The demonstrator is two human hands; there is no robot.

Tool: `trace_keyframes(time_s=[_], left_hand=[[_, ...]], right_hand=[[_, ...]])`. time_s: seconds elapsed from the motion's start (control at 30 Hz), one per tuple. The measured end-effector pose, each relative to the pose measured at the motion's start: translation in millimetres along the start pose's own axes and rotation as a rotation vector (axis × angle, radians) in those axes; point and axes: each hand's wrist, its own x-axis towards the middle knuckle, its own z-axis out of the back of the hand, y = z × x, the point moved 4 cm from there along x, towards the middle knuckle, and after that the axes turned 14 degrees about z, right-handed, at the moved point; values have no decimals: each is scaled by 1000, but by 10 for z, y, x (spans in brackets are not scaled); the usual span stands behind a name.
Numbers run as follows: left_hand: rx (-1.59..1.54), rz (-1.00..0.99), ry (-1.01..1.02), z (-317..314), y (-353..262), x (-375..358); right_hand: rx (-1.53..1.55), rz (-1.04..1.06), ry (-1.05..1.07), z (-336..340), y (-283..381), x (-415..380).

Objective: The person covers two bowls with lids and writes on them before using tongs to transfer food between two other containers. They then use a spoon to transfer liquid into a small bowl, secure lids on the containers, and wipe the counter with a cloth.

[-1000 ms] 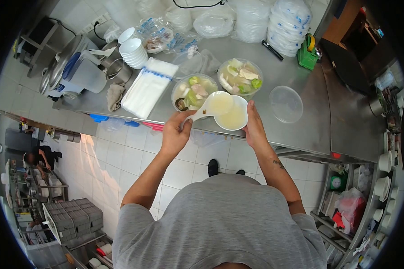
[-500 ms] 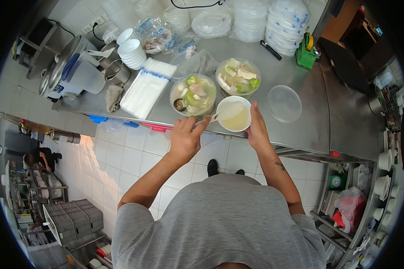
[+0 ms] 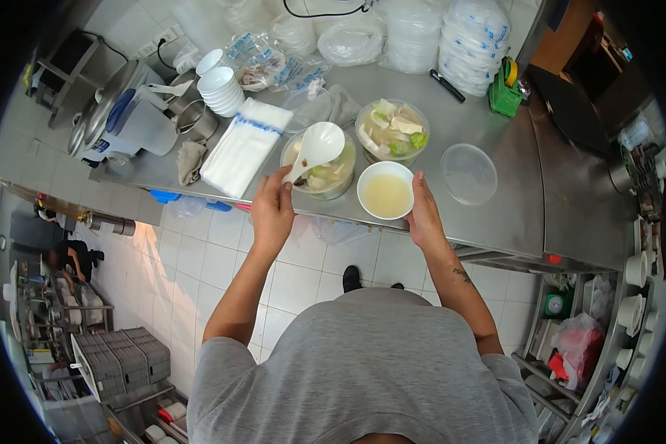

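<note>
My left hand (image 3: 274, 211) is closed on the handle of a white ladle (image 3: 323, 143), whose bowl is over the left tub of soup (image 3: 333, 177). Part of that tub's contents is hidden by the ladle. With my right hand (image 3: 425, 212) I grip the right side of a white bowl (image 3: 386, 191) holding pale broth, at the counter's front edge. Just behind the bowl stands a second clear tub (image 3: 394, 129) with broth, green vegetables and pale pieces. A round clear lid (image 3: 469, 173) lies flat to the right of the bowl.
On the steel counter (image 3: 510, 200) are a stack of white plastic bags (image 3: 246, 148), stacked white bowls (image 3: 220, 90), a metal pot (image 3: 197, 120) and a cloth (image 3: 191, 162). Behind are stacked plastic containers (image 3: 475, 44), a black marker (image 3: 447, 86) and a green tape dispenser (image 3: 505, 92). A person (image 3: 74, 259) is far left.
My left hand has carried the ladle out of the white bowl, leftward and up over the left tub. My right hand and the bowl have hardly moved.
</note>
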Motion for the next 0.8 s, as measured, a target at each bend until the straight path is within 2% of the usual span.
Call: trace_keyframes(time_s=[0.1, 0.3, 0.4, 0.5, 0.7, 0.8], left_hand=[[127, -65, -90, -56, 49, -47], [174, -88, -79, -140, 109, -74], [-44, 113, 58, -164, 282, 0], [-192, 193, 98, -116, 254, 0], [-227, 149, 189, -128, 43, -113], [-203, 10, 186, -228, -45, -223]], right_hand=[[-4, -12, 6, -10, 9, 1], [2, -17, 27, -16, 0, 7], [-5, -29, 43, -16, 2, 16], [-18, -35, 55, -16, 19, 16], [-48, -29, 63, 12, -2, 40], [-49, -8, 50, 17, 50, 14]])
